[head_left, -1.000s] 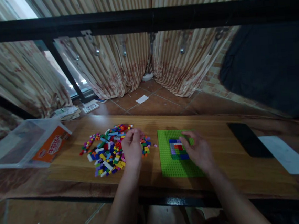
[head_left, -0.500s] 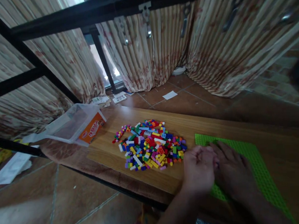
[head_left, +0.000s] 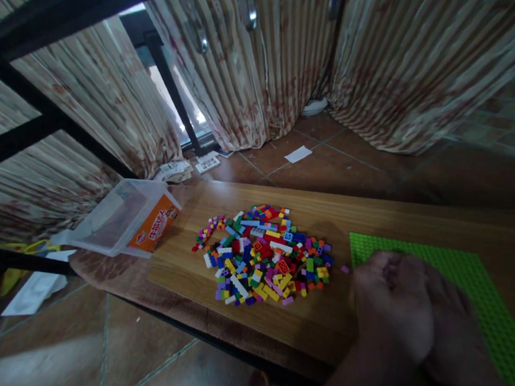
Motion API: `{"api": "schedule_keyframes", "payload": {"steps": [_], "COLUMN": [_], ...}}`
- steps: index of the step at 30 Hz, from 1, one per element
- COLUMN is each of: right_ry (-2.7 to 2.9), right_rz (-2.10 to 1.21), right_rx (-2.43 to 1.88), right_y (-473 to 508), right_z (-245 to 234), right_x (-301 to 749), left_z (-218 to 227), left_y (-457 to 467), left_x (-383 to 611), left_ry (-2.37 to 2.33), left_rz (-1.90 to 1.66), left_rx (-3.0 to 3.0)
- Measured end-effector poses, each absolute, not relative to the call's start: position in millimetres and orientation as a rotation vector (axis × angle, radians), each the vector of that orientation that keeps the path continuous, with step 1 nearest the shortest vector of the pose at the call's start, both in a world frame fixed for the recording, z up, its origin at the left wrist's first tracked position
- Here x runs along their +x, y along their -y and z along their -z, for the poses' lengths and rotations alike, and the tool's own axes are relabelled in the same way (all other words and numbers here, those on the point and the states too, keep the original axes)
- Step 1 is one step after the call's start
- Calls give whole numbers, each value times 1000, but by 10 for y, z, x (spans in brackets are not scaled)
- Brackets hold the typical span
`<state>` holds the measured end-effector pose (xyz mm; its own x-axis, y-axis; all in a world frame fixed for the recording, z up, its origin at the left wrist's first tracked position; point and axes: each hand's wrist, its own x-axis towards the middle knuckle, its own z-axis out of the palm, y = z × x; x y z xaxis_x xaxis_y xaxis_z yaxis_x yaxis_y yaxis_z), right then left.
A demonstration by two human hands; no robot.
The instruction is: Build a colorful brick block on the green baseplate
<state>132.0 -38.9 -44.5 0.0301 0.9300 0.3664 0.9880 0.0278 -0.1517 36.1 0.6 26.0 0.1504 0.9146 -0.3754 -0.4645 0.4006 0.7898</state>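
My left hand (head_left: 393,304) is curled closed over the left part of a green studded baseplate (head_left: 491,281). Its fingertips are turned inward, so whatever may be in them is hidden. Pressed against it on the right is my right hand (head_left: 455,320), partly covered by the left one and blurred; its fingers do not show clearly. Left of the hands, on a wooden board (head_left: 257,187), lies a spread pile of small multicoloured toy bricks (head_left: 262,258). One small purple brick (head_left: 344,269) lies apart, between the pile and the baseplate.
A clear plastic tub (head_left: 119,219) with an orange label sits at the board's far left end. Black metal bars (head_left: 46,117) cross the upper left. Striped curtains (head_left: 239,69) hang behind, with papers (head_left: 298,154) on the tiled floor.
Both hands appear lower and further right, and the left now covers more of the right. The view has shifted, with the board and baseplate looking nearer. The loose purple brick now shows.
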Motion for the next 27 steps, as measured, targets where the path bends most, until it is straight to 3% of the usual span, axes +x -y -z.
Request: {"api": "schedule_keyframes", "payload": {"steps": [8,15,19,27], "right_ry": [1388,1325,1319,1282], "right_rz": [156,-158,-358,-532], "right_rx": [-1816,-1475,-1366,-1357], "right_y": [354,244,238,206], "right_z": [-85,-99,-63,-134], "right_x": [1233,695,423,380], "left_z": [-491,-473,-373,-317], "left_y": [-157,-593,-616,-471], "left_x": [-80,-1216,-1454,-1236], "left_ry": [-1004,-1566,-2009,-2117], "left_rz": [-1272,-1498,-1107,-520], "left_rx": [876,1090,1498,2113]}}
